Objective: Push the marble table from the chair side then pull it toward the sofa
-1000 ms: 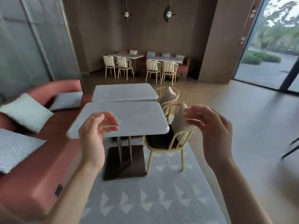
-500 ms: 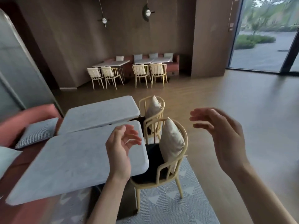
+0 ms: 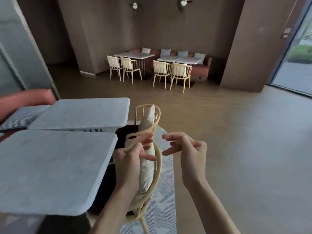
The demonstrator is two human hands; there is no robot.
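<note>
The near marble table fills the lower left, its white top rounded at the corners. A pale wooden chair with a cream cushion is tucked against its right edge. My left hand hovers over the chair's seat and back rail, fingers apart, close to the cushion but not gripping it. To the right of the chair back, my right hand is held in the air, fingers spread and holding nothing. Neither hand touches the table. The red sofa lies beyond the table at the far left.
A second marble table stands just behind the first, with its own chair. A striped cushion lies on the sofa. A patterned grey rug lies under the chairs. Bare wooden floor spreads to the right. More tables and chairs line the far wall.
The view has swung round to the chair side of the near table. Both hands have dropped and drawn together around the chair's back, the left one now close to the cushion.
</note>
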